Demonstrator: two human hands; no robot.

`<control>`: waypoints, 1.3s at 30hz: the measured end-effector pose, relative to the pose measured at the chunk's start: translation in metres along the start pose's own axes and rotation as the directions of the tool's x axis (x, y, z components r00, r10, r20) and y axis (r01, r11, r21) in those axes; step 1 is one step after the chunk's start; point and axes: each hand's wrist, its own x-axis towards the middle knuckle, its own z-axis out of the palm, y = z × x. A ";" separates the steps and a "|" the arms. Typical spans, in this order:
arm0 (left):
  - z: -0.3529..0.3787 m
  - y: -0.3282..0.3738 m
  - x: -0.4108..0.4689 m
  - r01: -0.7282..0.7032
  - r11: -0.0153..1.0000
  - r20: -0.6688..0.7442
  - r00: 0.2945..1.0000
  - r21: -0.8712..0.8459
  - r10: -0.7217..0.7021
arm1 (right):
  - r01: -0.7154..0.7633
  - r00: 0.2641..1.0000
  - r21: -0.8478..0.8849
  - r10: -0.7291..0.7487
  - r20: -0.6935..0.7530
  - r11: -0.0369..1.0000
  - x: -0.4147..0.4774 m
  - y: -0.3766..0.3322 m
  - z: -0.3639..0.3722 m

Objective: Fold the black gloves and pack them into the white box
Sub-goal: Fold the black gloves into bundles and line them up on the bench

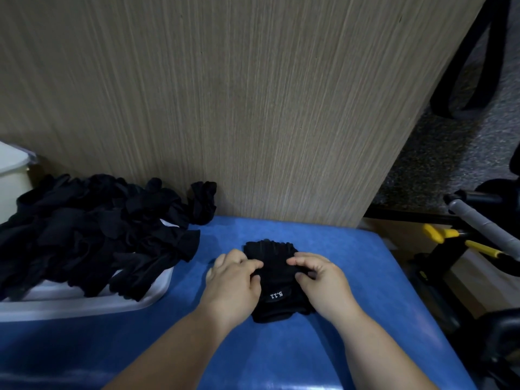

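Note:
A pair of black gloves (274,266) with a white "5.11" label lies stacked on the blue table (351,277), fingertips pointing away from me. My left hand (233,280) grips the gloves' left edge with curled fingers. My right hand (320,280) pinches the right edge, fingers curled onto the fabric. To the left, a heap of black gloves (84,235) overflows a white tray (135,299). A white box (11,175) shows only partly at the far left edge, behind the heap.
A wood-grain panel (225,94) rises right behind the table. Right of the table stand black metal frames, a yellow-handled tool (461,240) and a grey taped bar (478,220). Grey floor lies beyond.

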 end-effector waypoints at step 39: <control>-0.006 0.002 0.002 0.079 0.846 0.156 0.988 -0.527 0.005 | 0.028 1.000 -0.124 -0.027 0.015 0.992 -0.026 0.000 -0.025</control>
